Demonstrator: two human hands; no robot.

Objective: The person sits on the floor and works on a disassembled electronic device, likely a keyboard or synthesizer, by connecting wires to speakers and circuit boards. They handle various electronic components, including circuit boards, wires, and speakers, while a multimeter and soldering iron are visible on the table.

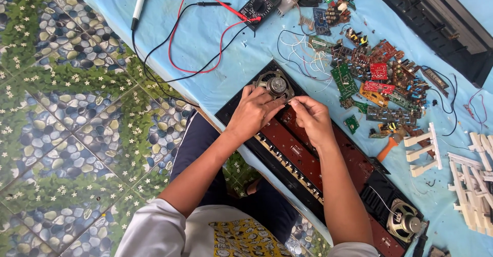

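Head view shows a long black keyboard chassis [241, 114] lying open across the blue cloth [205, 36], its brown circuit board [298, 151] exposed just below the fingers. A round speaker [276, 85] sits directly ahead of the fingertips. The left hand [252, 111] curls against the speaker's rim, while the right hand [312, 118] pinches its fingers nearly closed, perhaps on a thin wire, though that is too small to tell. Steadying the speaker firmly and tugging lightly seems wisest here.

No pkgs, labels or signs; multimeter [260, 3] at table's far edge, its screen too small to tell.
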